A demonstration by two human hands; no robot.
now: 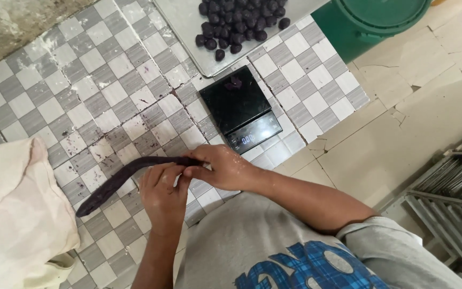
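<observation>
Dough rope (114, 182) pinched between both hands' fingertips

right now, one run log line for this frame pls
left hand: grips dark dough rope | right hand: pinches rope end | scale: bare | tray: dark dough balls | cloth: left
</observation>
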